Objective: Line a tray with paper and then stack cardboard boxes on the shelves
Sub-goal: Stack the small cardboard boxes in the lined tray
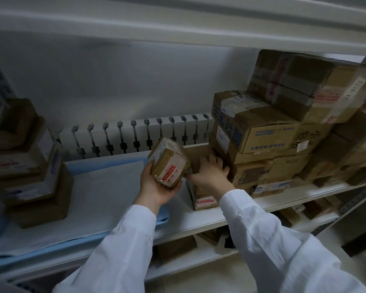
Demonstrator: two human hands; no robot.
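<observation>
Your left hand holds the small box from below, fingers and thumb curled round its lower end. The box is tilted and raised off the shelf, just left of your right hand. That hand lies on top of the low box, its fingers reaching against the right stack; whether it grips anything cannot be told. The low box stands near the shelf's front edge and touches the right stack. The paper covers the shelf's left part, and a wide stretch of it shows between your hands and the left stack. A radiator runs along the back. The upper shelf hangs just above the right stack's top box.
</observation>
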